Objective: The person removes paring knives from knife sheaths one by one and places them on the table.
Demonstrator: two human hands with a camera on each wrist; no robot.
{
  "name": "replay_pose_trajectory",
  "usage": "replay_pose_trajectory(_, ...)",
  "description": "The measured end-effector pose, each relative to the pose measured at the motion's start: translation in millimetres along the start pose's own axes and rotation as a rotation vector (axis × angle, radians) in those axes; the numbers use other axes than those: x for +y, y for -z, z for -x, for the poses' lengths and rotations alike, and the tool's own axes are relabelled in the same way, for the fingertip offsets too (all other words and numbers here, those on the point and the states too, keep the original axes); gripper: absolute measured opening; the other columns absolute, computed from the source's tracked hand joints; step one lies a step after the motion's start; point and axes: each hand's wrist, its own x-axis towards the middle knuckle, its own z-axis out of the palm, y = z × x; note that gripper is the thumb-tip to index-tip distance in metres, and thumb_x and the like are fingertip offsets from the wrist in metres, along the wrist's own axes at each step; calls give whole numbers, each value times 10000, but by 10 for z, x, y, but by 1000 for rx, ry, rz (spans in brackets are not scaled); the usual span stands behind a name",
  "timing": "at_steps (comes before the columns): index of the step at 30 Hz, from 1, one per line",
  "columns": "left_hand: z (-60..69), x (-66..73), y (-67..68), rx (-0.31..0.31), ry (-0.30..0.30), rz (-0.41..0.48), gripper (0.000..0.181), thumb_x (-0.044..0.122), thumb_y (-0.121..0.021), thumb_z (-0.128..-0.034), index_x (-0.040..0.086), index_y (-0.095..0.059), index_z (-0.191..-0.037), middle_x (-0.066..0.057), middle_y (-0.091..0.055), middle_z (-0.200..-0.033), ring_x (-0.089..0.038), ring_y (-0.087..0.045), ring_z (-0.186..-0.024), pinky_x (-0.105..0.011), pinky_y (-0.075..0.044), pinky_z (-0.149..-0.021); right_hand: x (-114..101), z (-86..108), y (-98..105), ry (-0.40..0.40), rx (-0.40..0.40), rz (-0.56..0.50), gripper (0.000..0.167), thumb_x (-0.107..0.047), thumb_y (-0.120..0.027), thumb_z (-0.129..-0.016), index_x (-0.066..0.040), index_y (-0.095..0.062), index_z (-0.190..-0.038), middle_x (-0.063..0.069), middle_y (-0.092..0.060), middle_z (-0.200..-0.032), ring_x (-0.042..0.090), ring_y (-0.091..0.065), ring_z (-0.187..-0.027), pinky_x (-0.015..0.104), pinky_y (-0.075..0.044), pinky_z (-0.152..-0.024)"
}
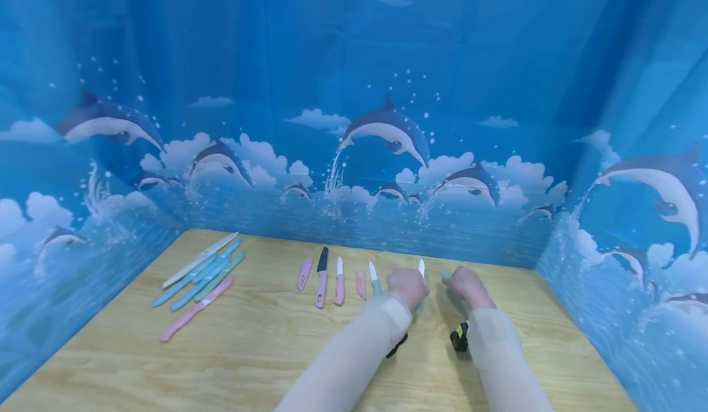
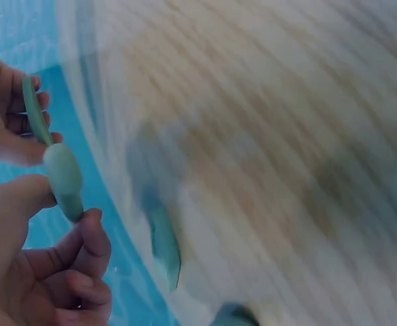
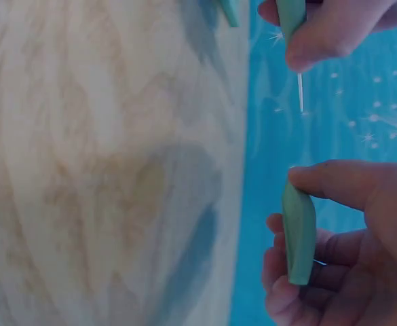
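I see the small green knife (image 1: 422, 268) above the counter (image 1: 254, 363), pinched by the left hand (image 1: 408, 286); near it, the right hand (image 1: 469, 286) pinches a green cover (image 3: 298, 231). To the left of them lie another green knife (image 1: 373, 273), then pink knives (image 1: 340, 289).

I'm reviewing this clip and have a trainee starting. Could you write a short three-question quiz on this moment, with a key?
1. Multiple choice. What does the right hand hold?
(a) a pink sheath
(b) a green sheath
(c) a blue-handled knife

2. True or false. The green-handled knife in the left hand has its blade outside the green sheath.

3. Fill in the blank. In the head view, just left of the small pink-handled knife lies a larger pink-handled knife with a ____ blade.

Key: 1. b; 2. true; 3. black.
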Motion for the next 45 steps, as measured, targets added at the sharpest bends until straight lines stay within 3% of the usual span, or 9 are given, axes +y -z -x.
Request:
replay_pose_trajectory(6,-117,200,-85,-39,57,-65,315,474,-553,-944,218,-732,-983,44,-685,-818,-105,-626,-720,-272,-516,-672,64,-79,-78,-65,16,-61,281,-203,-590,-921,-12,-520,-726,56,-430,-665,211,-448,-641,351,-460,-627)
replay_pose_trajectory(14,-92,246,-131,-82,90,-171,240,378,-521,-985,266,-732,-1006,74,-679,-775,-50,-580,-655,-222,-442,-630,-1,-136,-175,-95,-54,-36,251,-195,-622,-918,43,-621,-839,99,-537,-728,198,-506,-642,281,-457,-544)
replay_pose_trajectory(19,-84,270,-165,-88,96,-248,248,357,-498,-1003,284,-733,-975,65,-578,-631,-74,-401,-518,-248,-280,-523,-7,-132,-196,-118,-95,-44,269,-190,-660,-895,-39,-565,-692,31,-464,-593,139,-446,-532,244,-416,-494)
replay_pose_trajectory(22,-98,287,-159,-96,98,-302,262,361,-480,-1012,302,-729,-956,50,-419,-545,-124,-238,-483,-293,-194,-497,-20,-120,-201,-106,-97,-40,326,-178,-660,-891,-82,-514,-617,-1,-414,-524,119,-408,-482,242,-396,-480)
replay_pose_trajectory(25,-115,299,-133,-105,90,-346,280,362,-469,-1017,285,-709,-894,26,-296,-541,-156,-157,-494,-317,-170,-495,-49,-104,-206,-90,-84,-39,345,-133,-642,-877,-106,-472,-577,-11,-391,-500,116,-393,-459,243,-390,-472)
replay_pose_trajectory(30,-126,277,-98,-113,74,-341,288,330,-469,-1023,251,-673,-835,16,-266,-554,-156,-152,-508,-316,-185,-506,-77,-94,-244,-83,-60,-64,332,-71,-615,-855,-107,-458,-564,-5,-394,-508,119,-396,-455,242,-395,-467)
replay_pose_trajectory(35,-120,213,-88,-98,57,-317,302,287,-497,-1013,221,-629,-750,20,-279,-565,-149,-184,-510,-308,-180,-505,-62,-68,-290,-84,-45,-134,244,-58,-649,-849,-57,-496,-659,21,-419,-561,128,-422,-476,235,-409,-458)
replay_pose_trajectory(40,-121,189,-92,-82,49,-307,201,296,-530,-993,275,-718,-926,48,-390,-575,-118,-264,-500,-282,-213,-492,-69,-49,-298,-76,-42,-113,226,-77,-675,-862,-24,-524,-702,44,-456,-587,140,-457,-488,237,-433,-467)
replay_pose_trajectory(45,-140,216,-90,-57,57,-321,230,334,-498,-1005,324,-706,-1103,52,-382,-554,-114,-238,-489,-274,-199,-491,-84,-81,-269,-104,-35,-73,202,-92,-683,-869,0,-568,-732,64,-484,-628,152,-478,-523,241,-448,-491)
